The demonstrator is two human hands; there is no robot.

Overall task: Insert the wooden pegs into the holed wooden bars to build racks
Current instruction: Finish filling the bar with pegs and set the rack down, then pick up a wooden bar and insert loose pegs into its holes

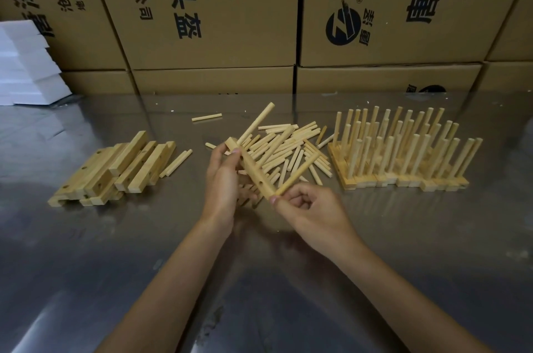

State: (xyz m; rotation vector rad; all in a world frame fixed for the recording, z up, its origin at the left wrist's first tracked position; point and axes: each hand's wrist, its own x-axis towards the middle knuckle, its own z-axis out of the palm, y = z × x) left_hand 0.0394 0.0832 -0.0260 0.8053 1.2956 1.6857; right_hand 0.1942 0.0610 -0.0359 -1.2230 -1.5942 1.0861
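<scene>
- While left hand [223,179] clamps holed bar [253,169] above worktop [375,237], one peg [256,123] stands in its far end
- Right hand [305,207] pinches second peg [298,172] at bar's near end
- Loose pegs [291,145] behind, spare bars [121,168] left, finished racks [401,150] right

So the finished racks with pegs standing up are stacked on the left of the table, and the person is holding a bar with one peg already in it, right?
Not quite. The head view shows the finished racks on the right of the table; the left holds bare holed bars. The rest stands: the left hand holds a bar with one peg in it.
</scene>
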